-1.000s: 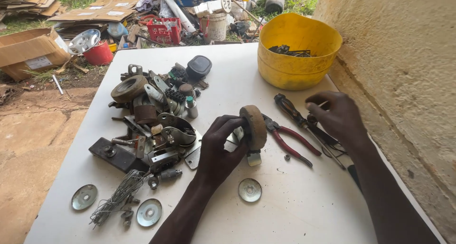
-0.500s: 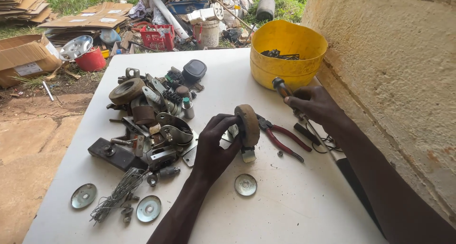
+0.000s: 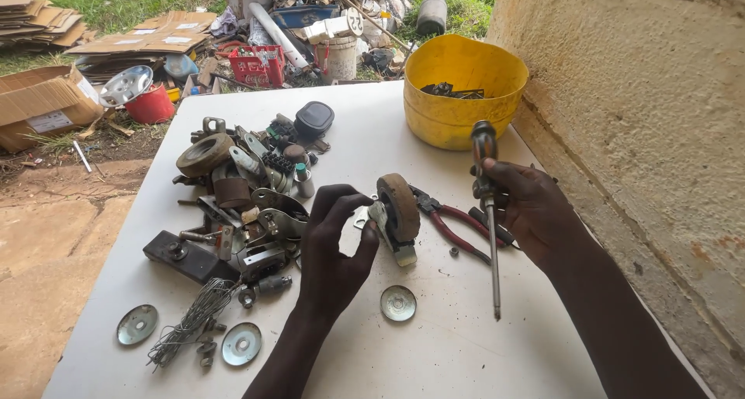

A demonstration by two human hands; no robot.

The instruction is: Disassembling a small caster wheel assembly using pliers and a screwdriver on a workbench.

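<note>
Steadying a caster wheel (image 3: 399, 209) upright with the left hand (image 3: 335, 248) on a white table (image 3: 434, 352).
Right hand (image 3: 535, 213) grips 1 screwdriver (image 3: 489, 213), tip down, ready near red pliers (image 3: 454, 220).

A white table (image 3: 466, 352) carries a yellow bucket (image 3: 462, 96) at one o'clock, a heap of metal parts (image 3: 240, 205) at nine, red-handled pliers (image 3: 454, 219) near centre, and three metal discs (image 3: 398, 303) toward six and seven.
</note>
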